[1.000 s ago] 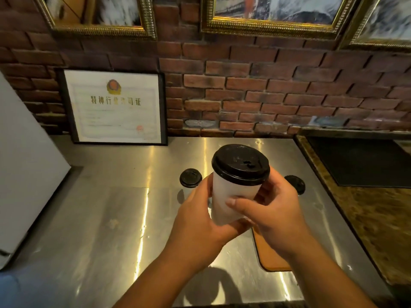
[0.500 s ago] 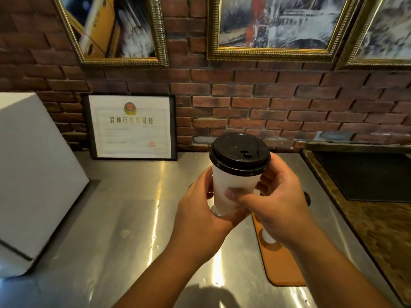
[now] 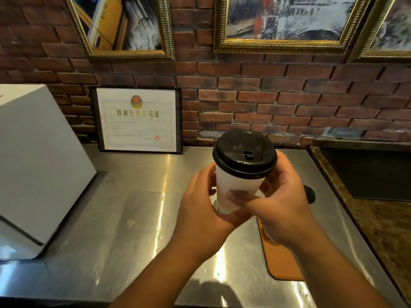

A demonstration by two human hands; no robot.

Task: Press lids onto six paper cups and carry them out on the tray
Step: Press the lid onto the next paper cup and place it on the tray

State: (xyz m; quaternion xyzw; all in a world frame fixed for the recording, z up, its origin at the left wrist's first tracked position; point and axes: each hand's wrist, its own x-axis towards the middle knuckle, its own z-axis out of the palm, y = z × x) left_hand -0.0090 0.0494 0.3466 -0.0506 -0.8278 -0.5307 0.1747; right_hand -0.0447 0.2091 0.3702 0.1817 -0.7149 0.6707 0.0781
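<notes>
So, head view: cup (image 3: 239, 190) mid-frame, black lid (image 3: 244, 153) looks seated, held above surface (image 3: 133, 218). Left hand (image 3: 200, 210), right hand (image 3: 282, 210): fingers (image 3: 281, 167) wrapped round cup. Tray (image 3: 280, 261) lower right, loose lid (image 3: 310, 194) beside. Other cups unseen; carry-out pending.

The scene is dim and warm. Light from above makes bright glare streaks on the steel counter (image 3: 133, 218). The brick wall (image 3: 289, 103) curves near the edges and looks slightly soft.

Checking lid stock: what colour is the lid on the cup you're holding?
Black lid, on a white paper cup; the head view shows it best.
</notes>
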